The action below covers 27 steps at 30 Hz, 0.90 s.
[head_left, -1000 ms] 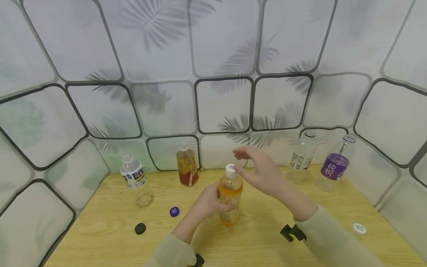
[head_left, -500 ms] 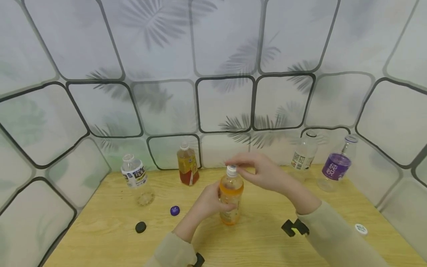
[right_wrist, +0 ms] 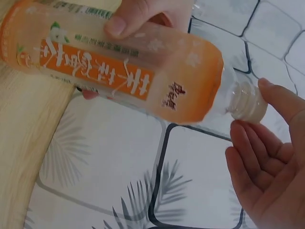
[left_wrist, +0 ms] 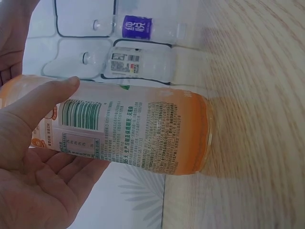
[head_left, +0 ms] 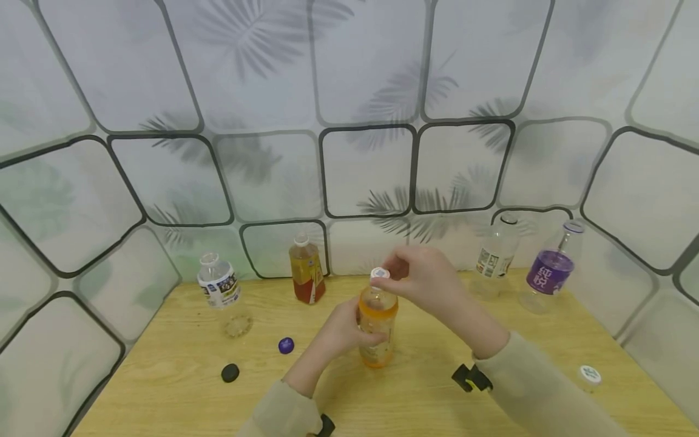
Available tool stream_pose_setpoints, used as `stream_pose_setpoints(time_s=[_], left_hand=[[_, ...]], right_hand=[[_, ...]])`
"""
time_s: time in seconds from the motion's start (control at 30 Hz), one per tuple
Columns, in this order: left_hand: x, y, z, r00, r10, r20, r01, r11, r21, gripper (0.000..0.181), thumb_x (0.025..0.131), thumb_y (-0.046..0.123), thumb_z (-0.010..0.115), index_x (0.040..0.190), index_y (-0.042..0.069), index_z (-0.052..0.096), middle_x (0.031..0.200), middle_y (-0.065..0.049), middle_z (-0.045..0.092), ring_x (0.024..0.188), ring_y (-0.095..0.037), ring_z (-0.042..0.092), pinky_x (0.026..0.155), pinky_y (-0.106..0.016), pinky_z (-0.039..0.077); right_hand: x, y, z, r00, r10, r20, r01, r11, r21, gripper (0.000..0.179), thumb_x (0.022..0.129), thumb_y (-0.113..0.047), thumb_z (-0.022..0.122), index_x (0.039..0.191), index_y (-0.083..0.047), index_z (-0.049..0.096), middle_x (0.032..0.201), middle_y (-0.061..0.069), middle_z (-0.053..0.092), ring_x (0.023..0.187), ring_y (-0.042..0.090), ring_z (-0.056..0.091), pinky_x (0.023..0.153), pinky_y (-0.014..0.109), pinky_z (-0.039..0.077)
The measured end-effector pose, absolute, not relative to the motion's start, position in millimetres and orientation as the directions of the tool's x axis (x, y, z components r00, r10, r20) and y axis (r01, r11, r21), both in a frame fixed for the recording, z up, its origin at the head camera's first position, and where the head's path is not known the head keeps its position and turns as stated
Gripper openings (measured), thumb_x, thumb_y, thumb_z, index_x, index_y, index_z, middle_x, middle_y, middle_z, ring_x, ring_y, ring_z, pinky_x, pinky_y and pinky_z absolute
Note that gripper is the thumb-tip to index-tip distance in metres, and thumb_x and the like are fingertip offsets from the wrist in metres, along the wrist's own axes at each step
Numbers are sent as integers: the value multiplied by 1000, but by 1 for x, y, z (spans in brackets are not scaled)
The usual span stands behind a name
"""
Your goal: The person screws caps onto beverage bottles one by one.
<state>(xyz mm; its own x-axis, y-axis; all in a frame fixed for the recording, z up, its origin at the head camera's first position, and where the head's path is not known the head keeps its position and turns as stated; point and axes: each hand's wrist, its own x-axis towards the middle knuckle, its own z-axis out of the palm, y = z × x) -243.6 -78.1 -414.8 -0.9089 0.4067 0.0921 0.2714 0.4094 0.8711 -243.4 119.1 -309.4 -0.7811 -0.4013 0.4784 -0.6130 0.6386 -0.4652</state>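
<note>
An orange-labelled tea bottle (head_left: 378, 321) stands upright on the wooden table in the head view. My left hand (head_left: 343, 331) grips it round the middle, thumb across the front, as the left wrist view also shows. At the top is a white bottle cap (head_left: 379, 274), sitting on the neck. My right hand (head_left: 426, 282) pinches this cap between thumb and fingers; in the right wrist view the thumb (right_wrist: 281, 98) and index finger lie on opposite sides of the cap (right_wrist: 252, 105). The bottle's far side is hidden.
Behind stand a red-and-yellow bottle (head_left: 307, 270) and, at left, a clear capless bottle (head_left: 221, 291). Two clear bottles, one with a white label (head_left: 494, 261) and one purple (head_left: 548, 270), stand at right. A purple cap (head_left: 286, 345), black cap (head_left: 230, 372) and white cap (head_left: 590, 375) lie about.
My right hand's fingers were stretched out over the cap and swept across it; now they are curled back toward me, with the thumb against the cap. The left hand and bottle have stayed put.
</note>
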Motion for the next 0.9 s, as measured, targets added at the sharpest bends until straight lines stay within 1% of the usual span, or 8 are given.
stream_pose_setpoints(time_s=[0.1, 0.17, 0.23, 0.37, 0.47, 0.57, 0.7, 0.9], left_hand=[[-244, -78, -414, -908, 408, 92, 271, 407, 872, 59, 86, 12, 89, 138, 7, 62, 133, -14, 74, 124, -34, 70, 108, -54, 57], [-243, -78, -414, -906, 412, 94, 275, 406, 872, 59, 86, 12, 89, 138, 6, 62, 132, -14, 74, 124, -35, 70, 108, -54, 57], [-244, -78, -414, -906, 413, 93, 274, 402, 874, 58, 86, 11, 89, 137, 6, 63, 132, -14, 74, 123, -34, 71, 107, -54, 57], [-244, -78, -415, -906, 413, 93, 272, 398, 876, 56, 85, 11, 89, 134, 6, 64, 130, -14, 75, 122, -34, 71, 107, -54, 57], [-244, -78, -416, -905, 415, 97, 277, 399, 874, 55, 85, 11, 89, 134, 6, 64, 131, -14, 74, 122, -34, 71, 107, -54, 57], [-243, -78, -417, -902, 419, 104, 288, 404, 868, 56, 85, 11, 89, 134, 5, 64, 131, -15, 74, 123, -35, 70, 107, -54, 57], [-243, -78, -417, -901, 418, 111, 298, 412, 861, 56, 85, 11, 90, 134, 5, 63, 131, -15, 74, 122, -35, 70, 106, -53, 57], [-244, -79, -416, -904, 414, 105, 288, 408, 866, 57, 85, 11, 90, 135, 5, 63, 131, -15, 74, 122, -35, 70, 106, -54, 57]], right_hand=[[-242, 117, -311, -775, -384, 502, -612, 657, -440, 21, 86, -29, 90, 86, -18, 73, 80, -7, 75, 73, 6, 69, 68, 26, 59], [-243, 118, -313, -760, -391, 520, -627, 650, -428, 19, 88, -29, 89, 89, -18, 74, 82, -6, 76, 77, 9, 71, 72, 30, 61], [-245, 121, -314, -741, -413, 530, -654, 624, -429, 16, 92, -27, 85, 95, -15, 76, 88, -3, 78, 82, 13, 74, 79, 36, 62], [-252, 128, -315, -684, -513, 518, -729, 502, -465, 17, 100, -15, 74, 114, -5, 77, 107, 6, 81, 97, 22, 77, 91, 44, 63], [-257, 132, -315, -627, -607, 488, -769, 383, -512, 23, 101, -4, 68, 124, 0, 74, 119, 13, 79, 106, 27, 77, 96, 45, 63], [-259, 135, -315, -587, -673, 451, -778, 314, -544, 29, 101, 1, 65, 129, 0, 71, 127, 16, 76, 114, 30, 74, 101, 44, 62], [-260, 136, -314, -577, -705, 413, -772, 307, -556, 33, 101, 3, 66, 133, -2, 70, 133, 15, 74, 120, 30, 71, 104, 42, 61], [-261, 136, -312, -583, -703, 408, -777, 334, -534, 34, 99, 2, 70, 133, -1, 71, 133, 14, 75, 117, 29, 74, 100, 42, 62]])
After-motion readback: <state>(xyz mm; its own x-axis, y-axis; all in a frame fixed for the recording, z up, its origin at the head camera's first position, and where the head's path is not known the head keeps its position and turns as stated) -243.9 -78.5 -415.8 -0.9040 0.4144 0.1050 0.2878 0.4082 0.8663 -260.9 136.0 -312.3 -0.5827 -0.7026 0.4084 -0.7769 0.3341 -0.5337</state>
